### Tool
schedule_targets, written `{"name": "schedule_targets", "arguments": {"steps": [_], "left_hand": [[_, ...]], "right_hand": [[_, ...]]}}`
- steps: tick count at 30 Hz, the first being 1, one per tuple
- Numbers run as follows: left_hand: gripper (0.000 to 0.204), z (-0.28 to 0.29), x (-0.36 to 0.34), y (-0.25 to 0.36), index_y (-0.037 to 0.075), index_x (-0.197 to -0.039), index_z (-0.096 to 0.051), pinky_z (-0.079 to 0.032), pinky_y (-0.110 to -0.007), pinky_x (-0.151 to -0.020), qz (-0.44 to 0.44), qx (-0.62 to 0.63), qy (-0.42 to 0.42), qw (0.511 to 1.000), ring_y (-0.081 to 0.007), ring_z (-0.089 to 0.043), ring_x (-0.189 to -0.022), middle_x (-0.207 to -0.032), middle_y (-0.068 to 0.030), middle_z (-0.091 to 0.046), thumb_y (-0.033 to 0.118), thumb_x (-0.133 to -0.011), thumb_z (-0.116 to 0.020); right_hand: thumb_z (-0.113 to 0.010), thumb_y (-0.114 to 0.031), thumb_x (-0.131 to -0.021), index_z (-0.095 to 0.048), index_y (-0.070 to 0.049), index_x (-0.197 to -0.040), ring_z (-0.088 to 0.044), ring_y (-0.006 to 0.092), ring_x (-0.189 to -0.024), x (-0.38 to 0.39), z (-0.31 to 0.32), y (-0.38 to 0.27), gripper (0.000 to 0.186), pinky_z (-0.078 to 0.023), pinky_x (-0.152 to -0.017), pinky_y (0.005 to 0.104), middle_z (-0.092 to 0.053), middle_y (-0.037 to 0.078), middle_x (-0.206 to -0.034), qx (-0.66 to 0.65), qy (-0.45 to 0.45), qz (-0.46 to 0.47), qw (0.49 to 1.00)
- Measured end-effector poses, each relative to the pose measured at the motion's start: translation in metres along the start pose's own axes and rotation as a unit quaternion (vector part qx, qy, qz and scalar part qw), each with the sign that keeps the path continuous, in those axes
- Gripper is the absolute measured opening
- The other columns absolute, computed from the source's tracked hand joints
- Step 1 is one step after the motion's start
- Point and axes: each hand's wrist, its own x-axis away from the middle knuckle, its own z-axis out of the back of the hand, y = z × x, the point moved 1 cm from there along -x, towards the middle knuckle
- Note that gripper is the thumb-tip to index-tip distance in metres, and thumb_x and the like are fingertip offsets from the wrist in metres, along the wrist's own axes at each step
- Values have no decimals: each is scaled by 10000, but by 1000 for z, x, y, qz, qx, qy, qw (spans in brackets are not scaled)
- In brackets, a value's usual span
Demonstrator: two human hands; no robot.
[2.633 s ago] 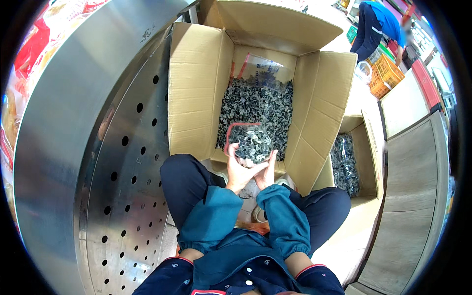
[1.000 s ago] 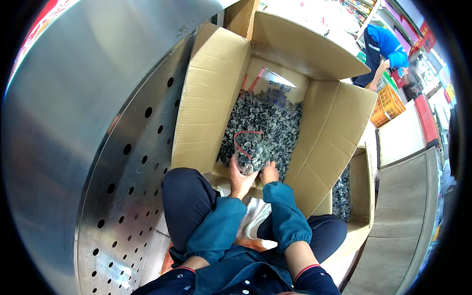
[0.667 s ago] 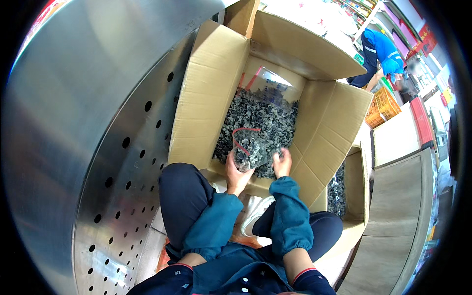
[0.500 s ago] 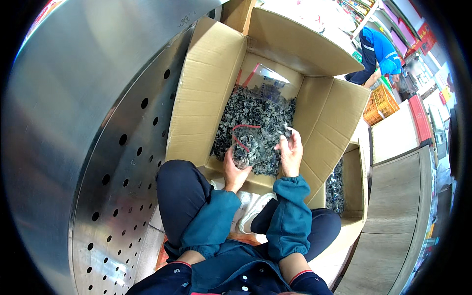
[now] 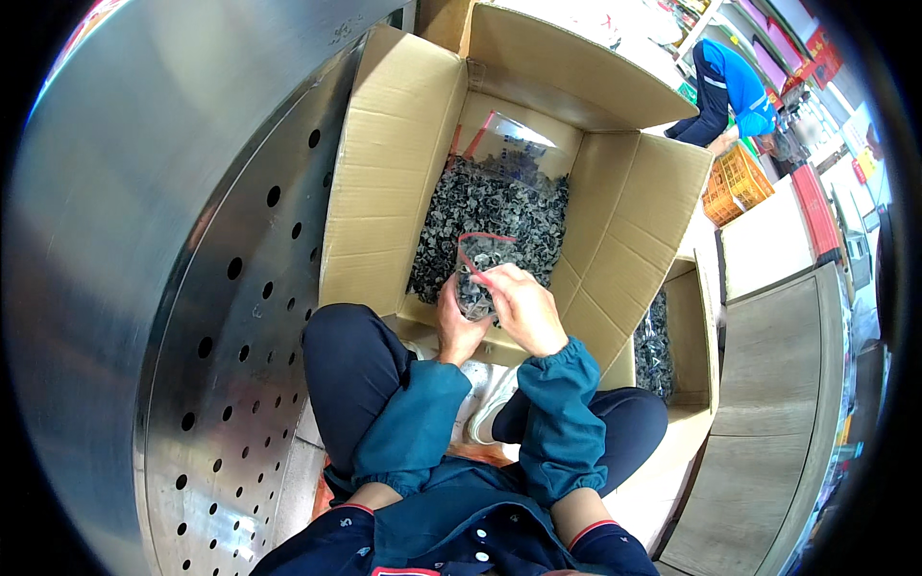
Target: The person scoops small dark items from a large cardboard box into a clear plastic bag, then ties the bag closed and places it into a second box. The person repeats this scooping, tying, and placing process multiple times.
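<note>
A clear plastic bag (image 5: 472,252) with a red strip along its mouth stands upright, partly filled with dark, curly dried pieces that look like dried black fungus. My left hand (image 5: 459,322) is wrapped round its lower part. At the mouth, my right hand (image 5: 523,309) has its fingers closed on the red-edged rim; whether they also hold any pieces is hidden. Below and behind lies a deep heap of the same dried pieces (image 5: 526,213) in an open cardboard box (image 5: 389,163). Another clear bag with red edges (image 5: 519,144) rests on the heap at the box's far side.
A steel panel with round holes (image 5: 240,317) rises close on my left. To the right stands a second cardboard box (image 5: 690,331) with similar dark contents, beside a wooden cabinet (image 5: 759,384). Farther off, a person in blue (image 5: 735,82) bends over an orange crate (image 5: 738,187).
My right hand has moved left from over the heap to the mouth of the bag. The left hand keeps its hold on the bag. The whole view has shifted slightly.
</note>
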Motion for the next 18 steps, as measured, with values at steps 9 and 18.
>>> {"name": "schedule_targets", "arguments": {"steps": [9,18], "left_hand": [[754,15,-10,2,3,-1189,-410,-420,-356,-862,37,33,68,996,-251,-531,-997,-1098,-145,-537,120,-563,-814],[661,24,-13,16,-7,-1125,-438,-447,-299,-809,18,142,92,985,-162,-553,-904,-1025,-96,-565,96,-593,-816]], "right_hand": [[-477,-16,-884,-577,-17,-964,-572,100,-725,49,3,37,128,-464,-603,205,-589,42,-886,-303,223,-266,888],[-619,-144,-735,-607,-56,-989,-619,298,-774,178,-201,125,269,-495,-706,364,-622,152,-749,-20,-454,-242,857]]}}
